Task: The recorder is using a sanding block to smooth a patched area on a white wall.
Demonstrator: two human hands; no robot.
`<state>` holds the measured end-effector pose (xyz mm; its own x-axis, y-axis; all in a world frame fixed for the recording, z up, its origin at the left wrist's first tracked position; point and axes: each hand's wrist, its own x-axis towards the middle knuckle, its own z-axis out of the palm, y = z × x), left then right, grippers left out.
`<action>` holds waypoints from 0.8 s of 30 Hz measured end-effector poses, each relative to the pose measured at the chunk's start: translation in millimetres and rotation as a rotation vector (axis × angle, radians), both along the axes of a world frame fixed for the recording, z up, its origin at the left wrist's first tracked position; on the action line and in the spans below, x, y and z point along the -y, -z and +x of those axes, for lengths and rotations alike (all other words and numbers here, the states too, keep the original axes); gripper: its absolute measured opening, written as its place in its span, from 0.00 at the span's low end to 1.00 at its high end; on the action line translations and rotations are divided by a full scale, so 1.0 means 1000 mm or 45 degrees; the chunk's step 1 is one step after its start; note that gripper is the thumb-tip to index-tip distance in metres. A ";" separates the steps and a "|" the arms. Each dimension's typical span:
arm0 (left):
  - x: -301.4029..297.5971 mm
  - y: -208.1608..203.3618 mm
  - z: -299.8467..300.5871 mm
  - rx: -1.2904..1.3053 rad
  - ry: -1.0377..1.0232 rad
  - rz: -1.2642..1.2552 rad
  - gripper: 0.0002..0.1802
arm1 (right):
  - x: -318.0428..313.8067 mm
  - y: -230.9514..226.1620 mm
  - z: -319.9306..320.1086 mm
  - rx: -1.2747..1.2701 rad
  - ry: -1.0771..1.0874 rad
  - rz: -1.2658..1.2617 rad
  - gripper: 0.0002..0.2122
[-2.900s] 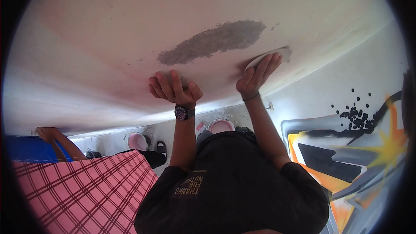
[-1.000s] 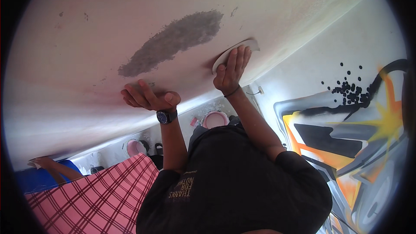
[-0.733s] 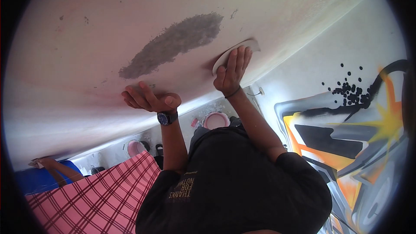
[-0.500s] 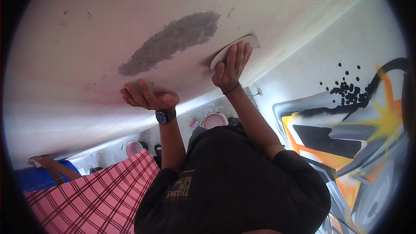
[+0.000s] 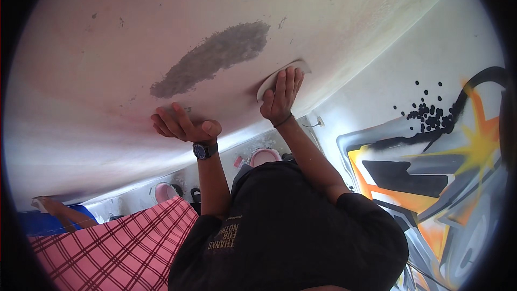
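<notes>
Against the pale wall [image 5: 129, 32], my right hand [image 5: 281, 97] presses a thin, light sheet of sandpaper [image 5: 267, 84]. The sheet's upper corner curls away past my fingertips, and its far face is hidden. My left hand [image 5: 186, 125] rests on the wall further left, its fingers spread and holding nothing. A dark watch is on that wrist. Just above and between my hands lies a rough grey bare patch [image 5: 212, 56] in the wall's coating.
Below are pink buckets [image 5: 265, 156] on a paint-spotted floor. At lower left, another person's hand [image 5: 51, 206] touches the wall with a pale piece, beside a pink plaid cloth [image 5: 118, 237]. A painted graffiti wall [image 5: 431, 178] stands at right, with a cable outlet [image 5: 320, 121] near the corner.
My right hand and the sandpaper have slid slightly down and left along the wall. My left hand stays nearly in place on it.
</notes>
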<state>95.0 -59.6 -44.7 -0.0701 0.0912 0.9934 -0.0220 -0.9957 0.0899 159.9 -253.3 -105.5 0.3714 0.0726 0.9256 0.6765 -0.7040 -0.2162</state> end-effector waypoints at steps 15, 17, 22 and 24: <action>-0.008 -0.003 -0.008 -0.028 -0.003 0.038 0.36 | -0.011 -0.027 0.000 0.047 0.033 0.119 0.27; -0.008 -0.004 -0.007 -0.017 0.018 0.056 0.36 | -0.009 -0.012 -0.007 0.003 0.028 0.061 0.27; 0.001 -0.006 -0.003 -0.044 -0.032 0.019 0.36 | -0.007 -0.037 0.004 0.025 0.032 0.164 0.27; 0.000 -0.005 -0.005 -0.042 -0.013 0.040 0.35 | -0.005 -0.032 0.003 0.047 0.045 0.185 0.27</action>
<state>90.1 -59.6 -40.1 -0.0380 0.0596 0.9975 -0.0094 -0.9982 0.0592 162.4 -248.1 -73.1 0.3367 -0.0754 0.9386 0.6612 -0.6908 -0.2927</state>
